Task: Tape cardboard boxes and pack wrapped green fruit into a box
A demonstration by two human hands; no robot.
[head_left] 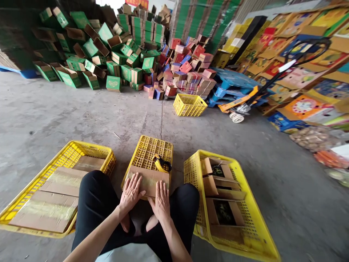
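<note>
A cardboard box (151,179) with clear tape across its top lies on an upturned yellow crate (152,142) between my knees. My left hand (131,194) rests flat on the box's left part, fingers stretched out. On its right part lies my right hand (160,200), also flat with straight fingers. Just beyond the box, a yellow and black tape dispenser (161,163) sits on the crate. To the left, a yellow crate (111,157) holds taped boxes (51,209). The yellow crate on the right (255,218) contains boxes with open flaps (212,185) and dark contents.
Another yellow crate (190,105) stands on the concrete floor ahead. Heaps of green boxes (113,83) and red boxes (185,67) lie behind it. At the right are blue pallets (231,82), a pallet jack (245,100) and stacked colourful cartons (308,105).
</note>
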